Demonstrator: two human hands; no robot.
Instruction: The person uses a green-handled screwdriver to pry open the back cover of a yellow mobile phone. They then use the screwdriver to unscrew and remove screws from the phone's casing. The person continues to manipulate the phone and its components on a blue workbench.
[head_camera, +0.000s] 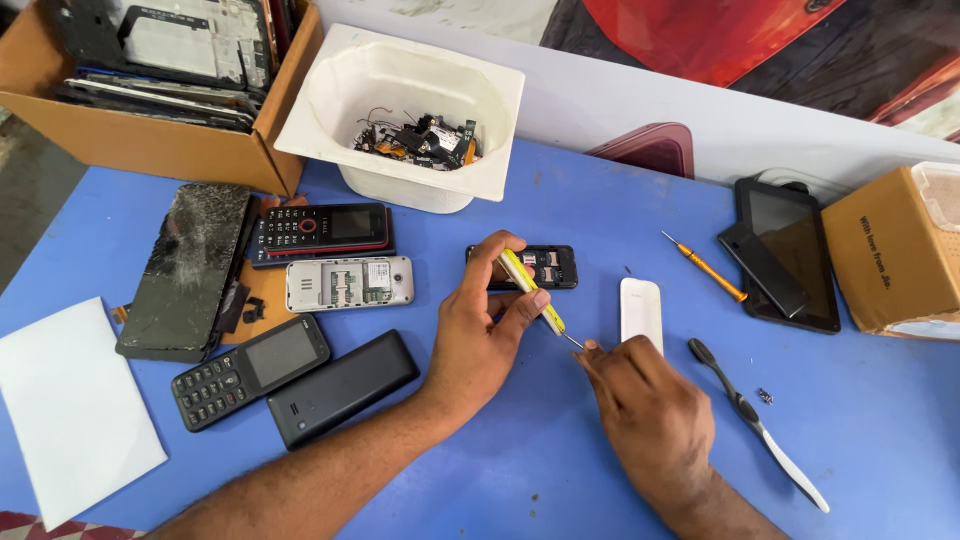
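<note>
Your left hand (478, 330) grips the yellow screwdriver (533, 293) mid-surface, tilted so its tip meets your right hand (640, 400), whose fingers pinch closed at the tip, seemingly steadying it. An opened phone (540, 266) lies just beyond.

Phones left, tools right.
Opened phone (535, 267) behind left hand (480, 340); toothbrush (755, 422) right of right hand (650, 410); tub (400, 110) behind.

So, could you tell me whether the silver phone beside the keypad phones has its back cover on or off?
Off: the silver phone lies with its card slots exposed.
</note>
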